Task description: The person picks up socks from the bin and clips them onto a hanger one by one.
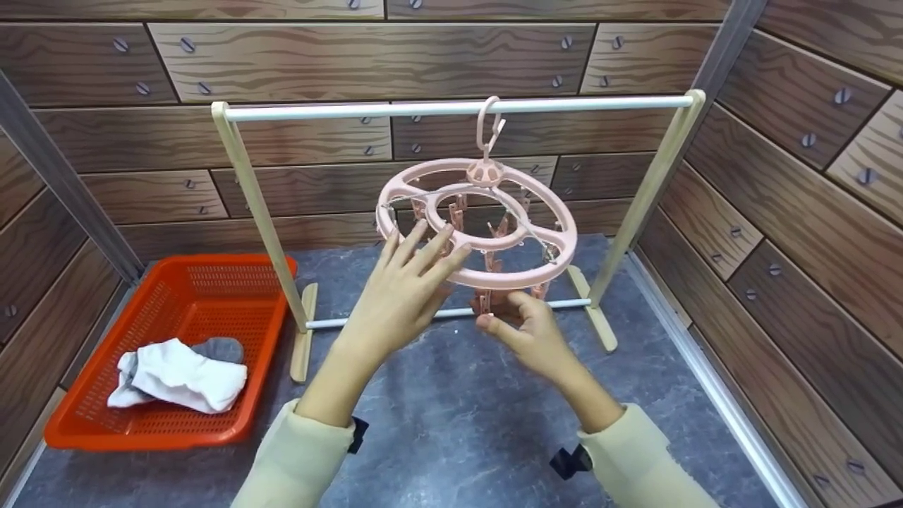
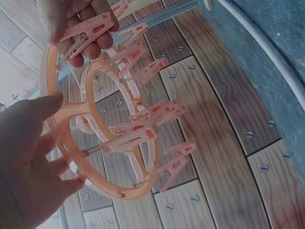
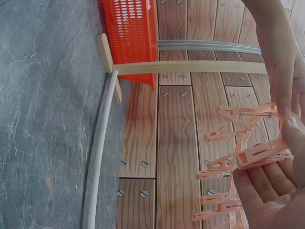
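Observation:
A round pink clip hanger (image 1: pixel 508 280) hangs by its hook from the white rod of a small rack. My left hand (image 1: pixel 402 289) grips the near left of its outer ring, with thumb and fingers on opposite sides of the rim. Below the ring's near edge, my right hand (image 1: pixel 529 335) holds one of the dangling pink clothespins (image 3: pixel 259 153). In the right wrist view, that clothespin lies across the fingers with the thumb at its upper end. Several other clothespins (image 2: pixel 178 164) hang around the rings.
The rack has wooden legs (image 1: pixel 261 212), a white top rod (image 1: pixel 338 111) and a low crossbar (image 1: pixel 571 303). Left of it stands an orange basket (image 1: pixel 271 317) containing white cloth (image 1: pixel 190 374) and grey cloth (image 1: pixel 222 348). Wood-patterned walls (image 1: pixel 374 60) enclose the back and sides.

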The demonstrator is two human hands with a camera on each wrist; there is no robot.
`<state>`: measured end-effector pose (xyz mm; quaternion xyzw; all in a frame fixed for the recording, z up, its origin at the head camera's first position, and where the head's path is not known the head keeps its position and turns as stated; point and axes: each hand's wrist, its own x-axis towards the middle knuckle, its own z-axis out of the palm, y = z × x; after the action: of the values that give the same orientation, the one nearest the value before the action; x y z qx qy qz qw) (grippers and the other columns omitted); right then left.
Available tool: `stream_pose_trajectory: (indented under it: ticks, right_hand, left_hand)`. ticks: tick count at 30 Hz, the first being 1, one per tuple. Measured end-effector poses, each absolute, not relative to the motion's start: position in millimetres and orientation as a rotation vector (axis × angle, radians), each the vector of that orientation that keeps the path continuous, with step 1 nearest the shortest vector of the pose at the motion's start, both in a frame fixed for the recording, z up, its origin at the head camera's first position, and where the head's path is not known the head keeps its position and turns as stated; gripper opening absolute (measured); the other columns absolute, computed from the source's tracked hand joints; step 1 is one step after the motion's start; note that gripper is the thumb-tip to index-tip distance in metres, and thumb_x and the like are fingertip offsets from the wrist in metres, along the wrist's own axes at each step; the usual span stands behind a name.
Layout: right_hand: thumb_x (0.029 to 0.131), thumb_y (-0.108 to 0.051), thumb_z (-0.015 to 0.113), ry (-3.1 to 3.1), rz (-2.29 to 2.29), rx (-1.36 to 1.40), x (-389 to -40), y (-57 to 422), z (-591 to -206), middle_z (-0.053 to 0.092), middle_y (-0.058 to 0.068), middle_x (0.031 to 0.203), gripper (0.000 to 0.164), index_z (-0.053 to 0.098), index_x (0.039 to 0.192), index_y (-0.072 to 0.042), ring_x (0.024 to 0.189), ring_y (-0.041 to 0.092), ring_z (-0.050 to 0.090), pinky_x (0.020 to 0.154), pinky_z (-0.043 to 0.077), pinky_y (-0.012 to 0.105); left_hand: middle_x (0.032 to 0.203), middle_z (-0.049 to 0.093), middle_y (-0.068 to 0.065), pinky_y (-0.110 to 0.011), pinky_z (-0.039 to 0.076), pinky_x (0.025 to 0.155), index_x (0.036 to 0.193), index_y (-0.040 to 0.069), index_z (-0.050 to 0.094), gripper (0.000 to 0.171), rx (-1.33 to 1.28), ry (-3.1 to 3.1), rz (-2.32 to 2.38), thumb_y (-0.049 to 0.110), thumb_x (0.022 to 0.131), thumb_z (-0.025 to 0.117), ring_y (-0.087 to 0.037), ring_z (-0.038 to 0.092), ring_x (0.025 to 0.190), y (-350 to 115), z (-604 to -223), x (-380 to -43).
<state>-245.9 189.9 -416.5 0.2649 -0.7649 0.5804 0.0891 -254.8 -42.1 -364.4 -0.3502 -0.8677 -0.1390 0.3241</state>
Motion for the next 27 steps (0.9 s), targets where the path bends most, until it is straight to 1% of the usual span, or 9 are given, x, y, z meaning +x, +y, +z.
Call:
stream_pose_trajectory:
  ticks: [3,5,8,10,13,16,20,22,27]
  right_hand:
    - [0.09,-0.004,0.071,-2.266,1.748,0.79,-246.8,190.0,-416.9,0.071,0.022,0.107,0.028,0.065,0.116,0.006,0.096,0.025,0.07,0.085,0.058,0.03]
    - [0.091,-0.004,0.071,-2.257,1.76,0.789,-247.6,190.0,-417.2,0.071,0.021,0.108,0.029,0.065,0.117,0.007,0.097,0.028,0.07,0.085,0.058,0.029]
    - [0.091,-0.004,0.071,-2.255,1.77,0.779,-248.6,189.8,-417.4,0.071,0.021,0.109,0.03,0.064,0.118,0.007,0.099,0.033,0.07,0.085,0.058,0.029]
    - [0.09,-0.004,0.071,-2.258,1.768,0.768,-249.1,189.4,-417.5,0.072,0.021,0.109,0.03,0.065,0.118,0.007,0.1,0.032,0.07,0.086,0.058,0.029]
    - [0.09,-0.004,0.072,-2.266,1.772,0.753,-249.0,188.9,-418.0,0.072,0.021,0.11,0.03,0.065,0.117,0.007,0.1,0.03,0.07,0.085,0.058,0.029]
    - [0.09,-0.004,0.072,-2.268,1.785,0.753,-249.2,189.4,-418.6,0.071,0.024,0.11,0.03,0.065,0.116,0.008,0.101,0.035,0.07,0.086,0.058,0.03]
    - [0.089,-0.004,0.072,-2.271,1.79,0.762,-249.6,190.5,-418.2,0.07,0.025,0.11,0.03,0.065,0.116,0.008,0.101,0.04,0.068,0.086,0.058,0.031]
    - [0.089,-0.003,0.072,-2.27,1.783,0.763,-249.6,191.5,-417.5,0.071,0.024,0.109,0.029,0.065,0.115,0.008,0.1,0.036,0.069,0.086,0.058,0.031]
    - [0.09,-0.002,0.071,-2.262,1.777,0.775,-250.1,193.2,-415.7,0.07,0.026,0.11,0.029,0.064,0.115,0.008,0.097,0.017,0.071,0.085,0.058,0.03]
  left_hand:
    - [0.162,0.033,-0.003,-0.062,0.023,0.117,0.151,0.026,0.044,0.065,-0.914,-2.249,-0.39,0.023,0.092,0.07,-0.034,0.024,0.151,-48.3,-363.9,-251.0]
    - [0.161,0.034,-0.005,-0.062,0.023,0.117,0.152,0.026,0.044,0.069,-0.899,-2.23,-0.391,0.023,0.089,0.072,-0.035,0.027,0.149,-55.1,-364.4,-247.8]
    - [0.159,0.038,-0.008,-0.062,0.024,0.117,0.15,0.025,0.046,0.068,-0.856,-2.211,-0.379,0.022,0.088,0.073,-0.037,0.032,0.147,-70.7,-369.2,-244.7]
    - [0.159,0.038,-0.009,-0.062,0.024,0.116,0.151,0.025,0.045,0.07,-0.812,-2.224,-0.37,0.021,0.087,0.074,-0.037,0.033,0.146,-84.6,-374.6,-242.9]
    - [0.161,0.033,-0.01,-0.063,0.026,0.115,0.151,0.026,0.044,0.073,-0.734,-2.261,-0.39,0.022,0.085,0.076,-0.039,0.031,0.146,-109.1,-385.8,-241.3]
    - [0.162,0.03,-0.012,-0.064,0.028,0.114,0.152,0.026,0.043,0.076,-0.656,-2.295,-0.421,0.022,0.085,0.077,-0.042,0.031,0.145,-134.7,-398.0,-239.5]
    - [0.158,0.037,-0.016,-0.066,0.031,0.111,0.15,0.023,0.047,0.072,-0.553,-2.31,-0.43,0.02,0.084,0.076,-0.047,0.037,0.141,-170.4,-417.0,-237.4]
    - [0.156,0.039,-0.019,-0.066,0.032,0.11,0.148,0.021,0.049,0.07,-0.494,-2.326,-0.424,0.019,0.084,0.077,-0.048,0.038,0.139,-188.1,-427.2,-236.3]
    - [0.152,0.043,-0.023,-0.067,0.031,0.11,0.147,0.018,0.051,0.067,-0.347,-2.416,-0.467,0.015,0.085,0.076,-0.052,0.038,0.137,-229.1,-451.3,-231.3]
